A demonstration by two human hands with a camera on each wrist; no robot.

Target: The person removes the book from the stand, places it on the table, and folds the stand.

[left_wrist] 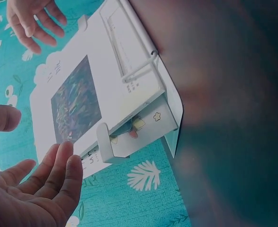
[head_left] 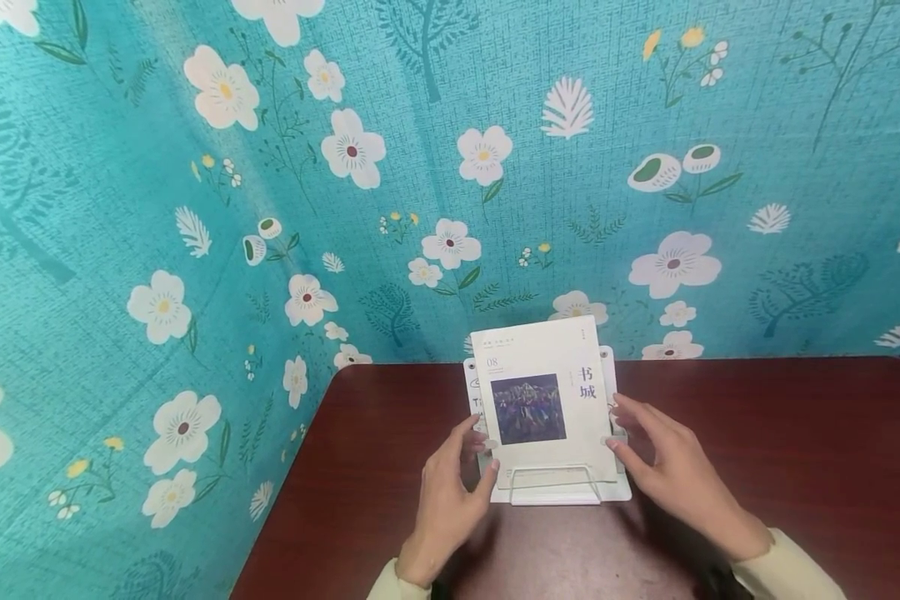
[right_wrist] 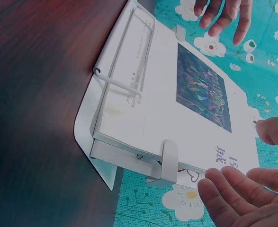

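Observation:
A white-covered book with a dark square picture leans on a white bookstand. A wire bar crosses its lower front. On one side a white clip hooks over the cover's edge in the left wrist view; its counterpart, another clip, appears in the right wrist view. My left hand hovers by the book's left edge, fingers relaxed and thumb apart. On the opposite side, my right hand has its fingers spread near the right edge. Neither hand grips anything; whether fingertips touch the edges I cannot tell.
The stand rests on a dark red-brown table, near its back edge. Behind and to the left hangs a teal cloth printed with white flowers. Cartoon drawings and lettering show on the stand behind the book.

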